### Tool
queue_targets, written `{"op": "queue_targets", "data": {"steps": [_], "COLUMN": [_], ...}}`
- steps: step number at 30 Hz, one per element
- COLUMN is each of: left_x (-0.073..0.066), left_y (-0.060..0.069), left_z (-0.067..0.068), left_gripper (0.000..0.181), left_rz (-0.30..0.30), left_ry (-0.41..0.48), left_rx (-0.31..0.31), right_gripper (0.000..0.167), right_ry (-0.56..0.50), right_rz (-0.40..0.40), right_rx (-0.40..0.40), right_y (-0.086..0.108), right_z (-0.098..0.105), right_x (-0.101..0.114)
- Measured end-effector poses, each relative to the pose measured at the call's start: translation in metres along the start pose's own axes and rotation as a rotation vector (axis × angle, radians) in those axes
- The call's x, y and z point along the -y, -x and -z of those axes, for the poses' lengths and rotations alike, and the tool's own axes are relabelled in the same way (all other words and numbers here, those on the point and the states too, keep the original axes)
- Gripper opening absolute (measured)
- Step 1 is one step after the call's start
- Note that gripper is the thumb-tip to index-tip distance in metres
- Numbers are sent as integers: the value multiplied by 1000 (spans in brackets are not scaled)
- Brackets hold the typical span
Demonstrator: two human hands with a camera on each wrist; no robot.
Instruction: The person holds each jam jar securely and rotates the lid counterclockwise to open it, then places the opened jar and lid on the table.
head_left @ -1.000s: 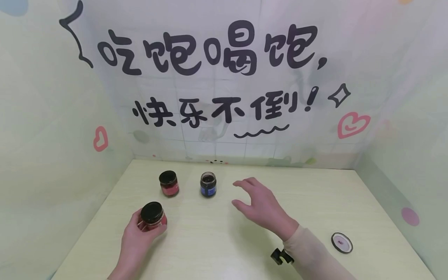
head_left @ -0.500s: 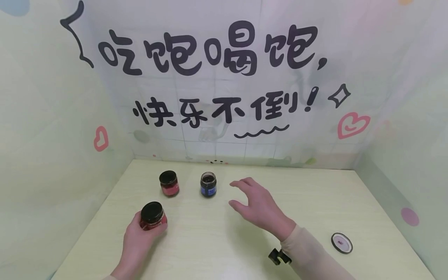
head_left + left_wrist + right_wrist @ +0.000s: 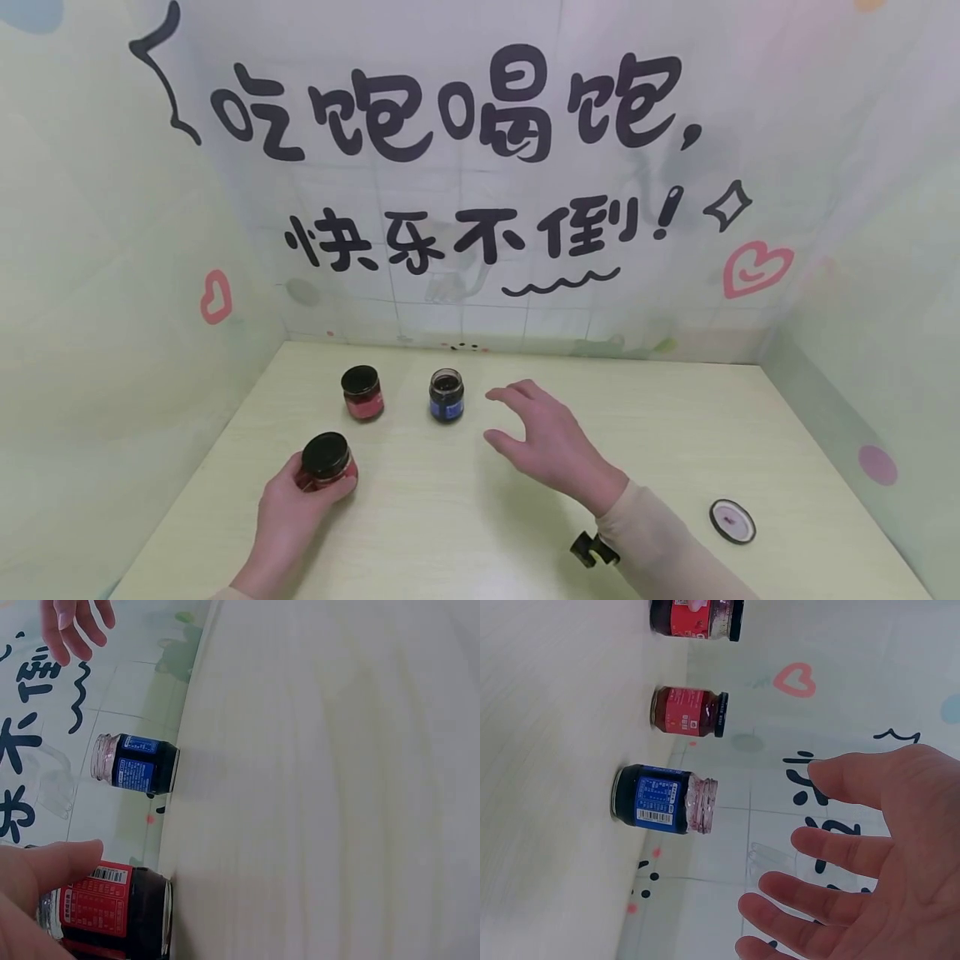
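Note:
My left hand (image 3: 288, 508) grips a red-labelled glass jar with a black lid (image 3: 327, 457) at the front left of the table; thumb and fingers wrap its sides. Behind it stands a second red-labelled jar (image 3: 363, 393), its black lid on. To the right of that, an uncapped blue-labelled jar (image 3: 447, 400) with dark contents stands upright; the right wrist view shows its bare threaded neck. My right hand (image 3: 551, 437) hovers just right of the blue-labelled jar, thumb and fingers spread apart, touching nothing.
A loose jar lid (image 3: 732, 522) lies inner side up on the right of the pale wooden table (image 3: 420, 542). Printed fabric walls (image 3: 480, 317) enclose the table at the back and both sides. A black clip (image 3: 595, 549) hangs at my right wrist.
My right hand has drifted slightly left, closer to the blue-labelled jar. The left hand and its jar stay nearly in place.

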State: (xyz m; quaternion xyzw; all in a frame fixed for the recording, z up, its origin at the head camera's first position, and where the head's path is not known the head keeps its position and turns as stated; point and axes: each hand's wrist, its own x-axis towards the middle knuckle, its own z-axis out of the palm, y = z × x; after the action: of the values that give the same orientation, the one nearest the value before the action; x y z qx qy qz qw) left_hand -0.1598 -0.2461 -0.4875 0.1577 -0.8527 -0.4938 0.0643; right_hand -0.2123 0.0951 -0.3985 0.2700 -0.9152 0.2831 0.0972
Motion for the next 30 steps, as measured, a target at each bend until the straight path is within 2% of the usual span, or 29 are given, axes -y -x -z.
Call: {"op": "queue_targets", "data": {"steps": [7,22,30], "left_x": [-2,-10,-19], "left_y": [0,6,9], "left_z": [2,0,-1], "left_gripper": [67,67,65], "left_rz": [11,50,17], "left_ry": [12,33,18], "left_rx": [12,27,0], "right_gripper": [45,44,44], "right_ry": [-10,-6,-22], "right_rz": [30,30,22], "right_rx": [-21,0,15], "right_y": [-1,-2,-4], "right_z": [0,-4,-4], "right_x": [1,3,6]}}
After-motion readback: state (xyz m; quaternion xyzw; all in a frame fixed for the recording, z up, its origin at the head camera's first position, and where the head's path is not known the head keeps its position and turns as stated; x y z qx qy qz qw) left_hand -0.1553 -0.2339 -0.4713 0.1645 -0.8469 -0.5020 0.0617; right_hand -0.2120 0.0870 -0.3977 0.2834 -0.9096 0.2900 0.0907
